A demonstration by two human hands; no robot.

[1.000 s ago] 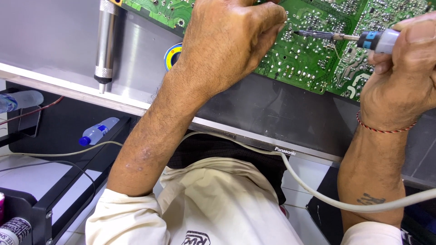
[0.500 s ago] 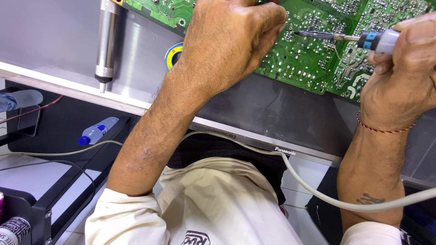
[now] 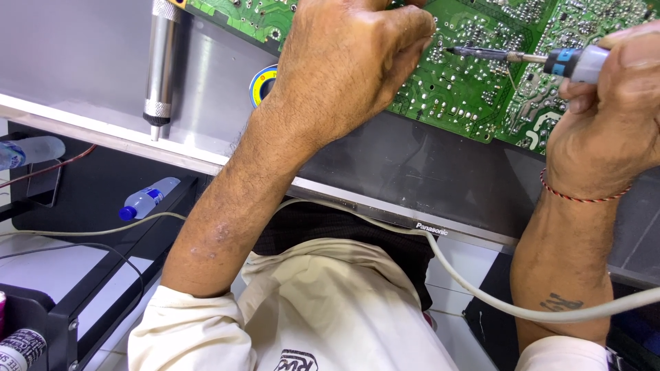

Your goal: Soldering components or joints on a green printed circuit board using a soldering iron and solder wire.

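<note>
A green circuit board (image 3: 474,96) lies on a grey metal panel (image 3: 75,62) in front of me. My left hand (image 3: 350,62) rests on the board with its fingers curled tight; whether they pinch anything is hidden. My right hand (image 3: 605,130) grips the blue and grey handle of a soldering iron (image 3: 522,57). The iron's thin tip points left and ends just beside my left fingertips, over the board's solder joints. A red thread bracelet circles my right wrist.
A silver desoldering pump (image 3: 161,62) lies on the panel at the left. A round yellow and blue reel (image 3: 261,84) peeks out behind my left wrist. A grey cable (image 3: 481,295) runs across my lap. Two plastic bottles (image 3: 146,200) (image 3: 31,150) and a black rack (image 3: 82,302) sit at the lower left.
</note>
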